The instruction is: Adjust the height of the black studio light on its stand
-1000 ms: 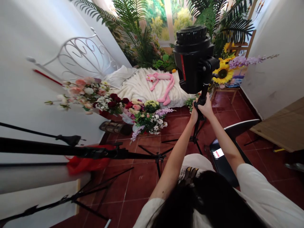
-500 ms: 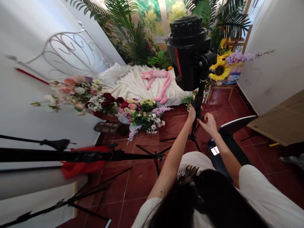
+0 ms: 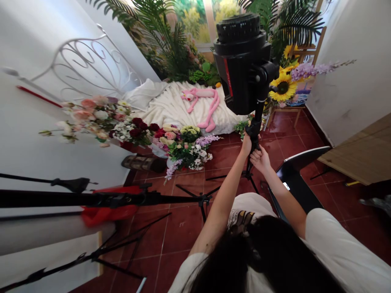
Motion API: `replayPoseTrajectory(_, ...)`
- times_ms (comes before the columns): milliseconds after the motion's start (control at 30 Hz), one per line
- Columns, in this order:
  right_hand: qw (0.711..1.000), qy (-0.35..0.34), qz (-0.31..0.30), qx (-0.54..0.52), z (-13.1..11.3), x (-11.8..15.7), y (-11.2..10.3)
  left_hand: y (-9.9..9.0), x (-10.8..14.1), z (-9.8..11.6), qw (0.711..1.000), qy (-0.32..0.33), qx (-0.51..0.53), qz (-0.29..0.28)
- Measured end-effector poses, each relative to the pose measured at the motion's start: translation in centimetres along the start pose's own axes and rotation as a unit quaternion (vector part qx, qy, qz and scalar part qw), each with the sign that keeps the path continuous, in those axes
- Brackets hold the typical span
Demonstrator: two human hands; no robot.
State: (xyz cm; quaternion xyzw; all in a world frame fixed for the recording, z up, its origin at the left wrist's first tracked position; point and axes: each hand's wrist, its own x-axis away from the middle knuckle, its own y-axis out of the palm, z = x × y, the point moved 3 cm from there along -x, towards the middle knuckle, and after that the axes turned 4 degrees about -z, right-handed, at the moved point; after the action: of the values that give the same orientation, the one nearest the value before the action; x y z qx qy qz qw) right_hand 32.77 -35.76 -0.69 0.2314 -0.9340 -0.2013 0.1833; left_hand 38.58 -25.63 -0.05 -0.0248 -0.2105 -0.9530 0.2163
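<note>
A large black studio light (image 3: 241, 69) with a red stripe sits on top of a black stand (image 3: 259, 110) in front of me. My left hand (image 3: 247, 143) is wrapped round the stand just below the light, its fingers partly hidden behind the black joint. Slightly lower and to the right, my right hand (image 3: 260, 158) is closed on the stand, fingers curled against its pole. The stand's legs spread on the red tiled floor (image 3: 180, 232) below my hands.
Another black stand (image 3: 122, 199) reaches across from the left. Flower bunches (image 3: 186, 148) stand before a white-covered bed (image 3: 165, 106) with a pink plush toy (image 3: 207, 95). A black chair (image 3: 301, 187) is at the right, near a wooden panel (image 3: 363, 150).
My right hand has moved slightly left and closed on the stand, where its fingers were pinched at the side before. The light has shifted slightly up in view.
</note>
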Motion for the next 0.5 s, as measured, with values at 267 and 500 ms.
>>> replayPoseTrajectory(267, 0.989, 0.075, -0.027, -0.122, 0.0, 1.0, 0.4, 0.0, -0.1, -0.2, 1.0, -0.005, 0.015, 0.006)
replayPoseTrajectory(500, 0.943, -0.166, 0.17, 0.235, -1.7, 1.2, -1.1, 0.2, 0.1, -0.2, 0.998, 0.015, 0.032, -0.051)
